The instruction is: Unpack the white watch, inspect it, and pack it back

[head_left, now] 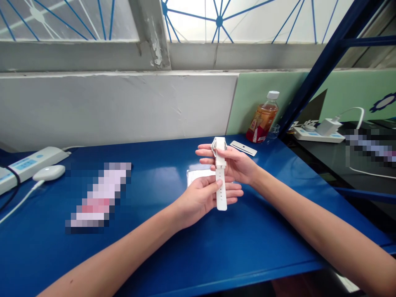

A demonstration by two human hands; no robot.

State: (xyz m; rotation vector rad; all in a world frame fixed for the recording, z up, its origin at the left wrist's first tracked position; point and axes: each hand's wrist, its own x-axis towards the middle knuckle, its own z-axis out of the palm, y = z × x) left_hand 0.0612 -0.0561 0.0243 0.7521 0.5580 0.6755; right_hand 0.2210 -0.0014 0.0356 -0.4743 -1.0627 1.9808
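Observation:
Both my hands hold a white wristwatch (220, 177) above the blue desk, its strap hanging lengthwise toward me. My left hand (201, 197) pinches the lower strap, with the thumb on top and the other fingers stretched behind it. Farther up, my right hand (239, 161) grips the watch near its case, thumb pressed on the strap and fingertips showing past the left side. The strap has a row of small holes, and its free end points down. The dial is not visible. Beneath my hands lies a white flat object (193, 176), partly hidden by them.
A pixelated flat item (102, 196) lies on the desk (154, 239) at left. Beyond it are a white power strip (34, 163) and a white rounded device (49, 172) with a cable. A drink bottle (262, 117) and a white card (243, 148) are at back right, near a blue post (312, 78).

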